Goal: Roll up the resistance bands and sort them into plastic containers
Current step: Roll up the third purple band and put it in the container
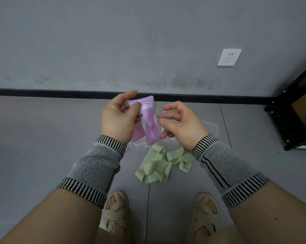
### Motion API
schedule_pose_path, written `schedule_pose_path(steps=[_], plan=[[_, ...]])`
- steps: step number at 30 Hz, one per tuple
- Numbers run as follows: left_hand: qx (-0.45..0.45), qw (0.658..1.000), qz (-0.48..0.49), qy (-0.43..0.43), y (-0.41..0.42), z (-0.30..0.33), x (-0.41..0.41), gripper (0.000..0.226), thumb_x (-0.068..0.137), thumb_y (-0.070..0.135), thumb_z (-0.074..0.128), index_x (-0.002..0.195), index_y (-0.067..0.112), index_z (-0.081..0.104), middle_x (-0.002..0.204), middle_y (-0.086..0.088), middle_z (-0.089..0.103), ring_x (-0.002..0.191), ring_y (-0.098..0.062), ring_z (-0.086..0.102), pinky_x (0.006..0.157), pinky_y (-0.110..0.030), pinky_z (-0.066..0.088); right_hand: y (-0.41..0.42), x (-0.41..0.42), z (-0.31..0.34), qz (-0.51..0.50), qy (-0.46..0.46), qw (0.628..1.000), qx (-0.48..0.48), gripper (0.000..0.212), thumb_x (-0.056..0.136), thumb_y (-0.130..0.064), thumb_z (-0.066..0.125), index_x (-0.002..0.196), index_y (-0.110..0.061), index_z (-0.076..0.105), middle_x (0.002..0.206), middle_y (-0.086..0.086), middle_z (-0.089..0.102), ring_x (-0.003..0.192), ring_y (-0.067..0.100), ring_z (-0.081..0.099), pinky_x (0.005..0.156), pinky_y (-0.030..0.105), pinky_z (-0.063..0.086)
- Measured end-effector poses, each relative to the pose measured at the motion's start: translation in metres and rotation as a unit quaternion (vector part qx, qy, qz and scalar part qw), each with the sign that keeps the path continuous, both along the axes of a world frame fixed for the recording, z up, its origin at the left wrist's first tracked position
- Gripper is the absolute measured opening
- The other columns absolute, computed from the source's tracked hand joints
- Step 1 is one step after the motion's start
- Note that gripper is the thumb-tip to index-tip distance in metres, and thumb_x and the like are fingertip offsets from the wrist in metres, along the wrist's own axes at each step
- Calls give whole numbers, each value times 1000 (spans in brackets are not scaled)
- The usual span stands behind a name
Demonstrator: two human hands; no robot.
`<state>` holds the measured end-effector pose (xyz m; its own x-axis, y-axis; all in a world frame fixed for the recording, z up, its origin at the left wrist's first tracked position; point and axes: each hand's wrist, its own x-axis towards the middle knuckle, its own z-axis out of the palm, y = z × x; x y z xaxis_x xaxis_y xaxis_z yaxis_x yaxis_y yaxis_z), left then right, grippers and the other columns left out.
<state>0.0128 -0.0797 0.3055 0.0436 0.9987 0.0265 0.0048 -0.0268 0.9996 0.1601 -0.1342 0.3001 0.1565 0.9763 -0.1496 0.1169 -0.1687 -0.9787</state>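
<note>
I see one band (149,125) held above the containers (208,128); another band (159,164) lies on the floor (42,138) before them.

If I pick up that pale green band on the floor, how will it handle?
The pale green flat resistance band will probably be floppy: it lies in loose twisted loops. Likely light, being thin. It may dangle and unfold, as the pink band droops from the left hand.
</note>
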Motion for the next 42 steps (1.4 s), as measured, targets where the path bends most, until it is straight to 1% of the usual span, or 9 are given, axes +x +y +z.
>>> schedule_pose_path(steps=[8, 10, 13, 20, 23, 28, 32, 39, 42], plan=[[4, 1000, -27, -7, -3, 1, 2, 28, 88, 2, 59, 100, 27, 64, 59, 9, 58, 64, -13, 55, 70, -31, 54, 3, -1, -2, -15, -9, 999, 28, 20, 83, -2, 66, 86, -19, 56, 74, -1, 67, 57, 13, 59, 57, 21, 46], [6, 999, -32, -4, -3, 1, 2, 27, 89, 0, 56, 103, 22, 62, 55, 14, 59, 60, -6, 56, 65, -24, 54, 4, 0, -2, -38, -25, 998, 53, 23, 81, 0, 67, 80, -21, 56, 69, -3, 61, 64, 11, 56, 66, 26, 48], [16, 999, -43, 24, -3, 0, 3, 32, 87, -5, 54, 111, 16, 60, 52, 18, 57, 54, 3, 51, 60, -13, 46, 5, 2, 1, -94, -24, 991, 92, 25, 81, 1, 65, 74, -20, 54, 66, -5, 54, 60, 4, 49, 63, 22, 44], [11, 995, -85, 58, -7, 2, 5, 42, 84, 2, 64, 121, 18, 55, 69, 3, 57, 60, -2, 53, 62, -10, 44, 4, 8, 4, -160, -26, 979, 127, 23, 82, -1, 66, 76, -21, 56, 70, -8, 58, 60, 1, 53, 62, 19, 49], [7, 993, -95, 71, -6, 1, 5, 43, 83, 4, 66, 120, 22, 55, 75, -1, 60, 64, -5, 57, 68, -17, 48, 4, 8, 3, -162, -24, 979, 123, 22, 82, -2, 67, 76, -21, 57, 71, -7, 59, 64, 8, 55, 63, 27, 51], [1, 990, -54, 133, 3, -10, 1, 39, 81, 8, 66, 114, 26, 57, 69, -1, 52, 68, -20, 54, 82, -46, 54, 7, 12, 3, -218, 5, 967, 134, 24, 80, 1, 67, 74, -20, 57, 71, -3, 61, 65, 10, 57, 68, 31, 54], [-33, 977, -28, 207, 9, -17, -6, 41, 78, 10, 63, 116, 24, 56, 70, 1, 62, 73, -19, 65, 80, -44, 55, 9, 20, 3, -285, 34, 947, 144, 24, 80, 5, 65, 72, -17, 57, 71, 1, 61, 69, 19, 60, 77, 47, 57], [-73, 962, 6, 264, 14, -17, -12, 43, 73, 6, 63, 113, 19, 58, 88, -13, 68, 81, -29, 66, 82, -43, 55, 11, 35, -2, -390, 17, 909, 149, 25, 77, -5, 69, 69, -25, 58, 72, -4, 64, 72, 22, 65, 74, 49, 57], [-91, 961, 11, 261, 13, -18, -13, 37, 75, 11, 65, 111, 17, 58, 80, -11, 69, 75, -26, 66, 80, -40, 56, 10, 34, -1, -369, 3, 917, 150, 26, 78, -4, 69, 69, -26, 58, 71, -6, 63, 71, 17, 63, 75, 49, 57]])
